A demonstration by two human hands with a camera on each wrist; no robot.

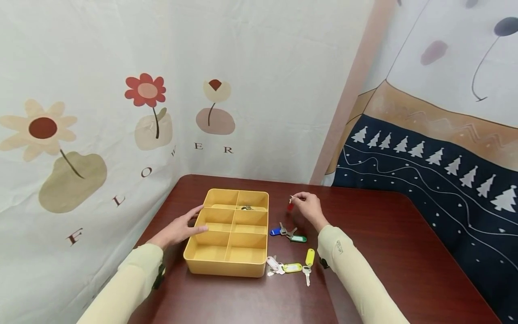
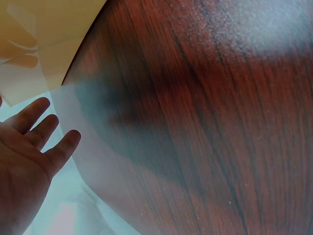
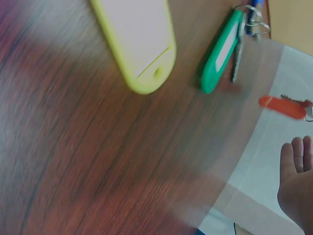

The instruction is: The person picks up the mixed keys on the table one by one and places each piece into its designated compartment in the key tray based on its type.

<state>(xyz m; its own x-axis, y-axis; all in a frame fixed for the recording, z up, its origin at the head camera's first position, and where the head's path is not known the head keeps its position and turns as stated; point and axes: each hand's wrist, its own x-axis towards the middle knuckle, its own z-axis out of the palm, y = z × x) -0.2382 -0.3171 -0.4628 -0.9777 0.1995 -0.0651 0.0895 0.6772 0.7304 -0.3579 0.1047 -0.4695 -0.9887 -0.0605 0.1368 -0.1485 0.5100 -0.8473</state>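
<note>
right of yellow box (image 1: 226, 268), right hand (image 1: 309, 207) pinches red-tagged key (image 1: 290, 207); left hand (image 1: 176, 230) spread at box's left edge

Table (image 1: 372, 216) (reddish-brown), yellow box (image 1: 225, 269), tagged keys (image 1: 292, 268)

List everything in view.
Table: one, reddish-brown, centre
Divided box: one, yellow, on table
Metallic contents: count unclear, silvery, far right compartment
Red-tagged key: one, red and silvery, right hand
Loose tags: one blue, one green, at least one white, two yellow, right of box
Keys: several, silver, beside tags
Flower backdrop: one, white, behind table
Tree backdrop: one, navy and tan, right
Left hand: one, bare, box's left rim
Right hand: one, bare, above table
Sleeves: two, cream, forearms
</note>
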